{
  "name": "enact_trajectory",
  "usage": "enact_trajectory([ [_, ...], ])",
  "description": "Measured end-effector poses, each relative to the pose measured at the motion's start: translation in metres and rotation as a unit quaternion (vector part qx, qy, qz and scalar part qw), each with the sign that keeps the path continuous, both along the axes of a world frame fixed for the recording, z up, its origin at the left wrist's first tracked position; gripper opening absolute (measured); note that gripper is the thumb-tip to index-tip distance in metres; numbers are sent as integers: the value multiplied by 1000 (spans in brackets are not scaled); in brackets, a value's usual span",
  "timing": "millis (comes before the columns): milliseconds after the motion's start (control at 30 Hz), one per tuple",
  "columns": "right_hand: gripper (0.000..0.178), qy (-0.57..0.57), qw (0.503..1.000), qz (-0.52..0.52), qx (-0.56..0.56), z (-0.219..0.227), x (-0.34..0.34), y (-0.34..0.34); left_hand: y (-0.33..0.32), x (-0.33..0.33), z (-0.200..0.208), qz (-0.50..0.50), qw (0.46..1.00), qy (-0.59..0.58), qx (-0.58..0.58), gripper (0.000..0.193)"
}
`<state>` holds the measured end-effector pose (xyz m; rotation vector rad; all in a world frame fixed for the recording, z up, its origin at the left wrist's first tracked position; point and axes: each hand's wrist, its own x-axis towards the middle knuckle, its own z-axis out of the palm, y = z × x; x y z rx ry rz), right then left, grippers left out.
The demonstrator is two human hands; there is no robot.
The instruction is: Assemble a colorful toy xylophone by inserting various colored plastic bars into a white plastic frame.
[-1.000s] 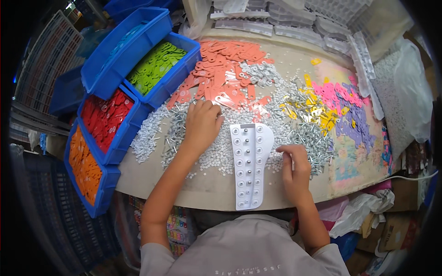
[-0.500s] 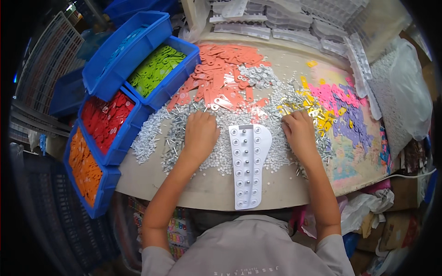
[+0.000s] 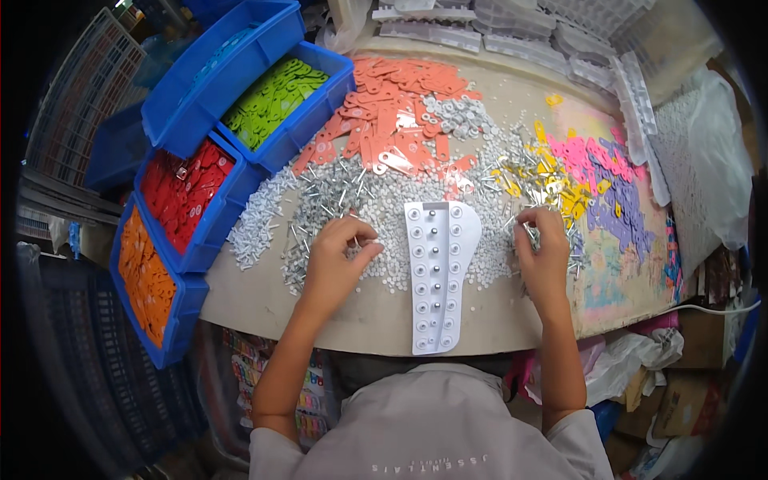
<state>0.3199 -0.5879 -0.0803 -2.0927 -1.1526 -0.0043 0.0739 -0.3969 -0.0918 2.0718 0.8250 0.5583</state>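
A white plastic holder (image 3: 422,276) lies near the table's front edge, between my hands. Metal pins stand along its middle channel, flanked by two rows of round white pieces. To its left, my left hand (image 3: 336,256) is curled above the small white round pieces (image 3: 392,268), thumb and forefinger close together; any small piece between them is too tiny to name. On the other side, my right hand (image 3: 546,260) hovers by the scattered metal pins (image 3: 512,210) with fingertips drawn together. What they pinch cannot be made out.
Blue bins on the left hold red (image 3: 188,196), orange (image 3: 146,276) and green tabs (image 3: 276,100). Coral tabs (image 3: 396,108) are heaped at the back; yellow (image 3: 576,196), pink (image 3: 596,156) and purple tabs (image 3: 616,216) lie right. Clear plastic trays (image 3: 520,44) line the far edge.
Both hands have drawn back toward me from the piles, the right also shifting rightward. Their fingers, which pointed down into the pieces, are now raised and curled. The view has shifted slightly.
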Motion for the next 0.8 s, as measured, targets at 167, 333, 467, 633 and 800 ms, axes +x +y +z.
enact_trajectory([
  [167,9,-1,1000,-18,14,-7,-9,-18,-4,-6,-8,29,999,-14,19,14],
  [333,9,97,994,20,51,3,-53,-35,-17,-9,2,53,996,-34,62,14],
  [467,17,158,973,162,54,6,-93,-43,-34,-12,11,8,998,-42,40,16],
  [633,21,138,970,197,32,-8,-107,-40,-66,-14,16,-79,991,-106,15,18],
  [800,24,48,968,246,3,-7,-106,-39,-84,-22,16,-105,988,-104,-37,19],
])
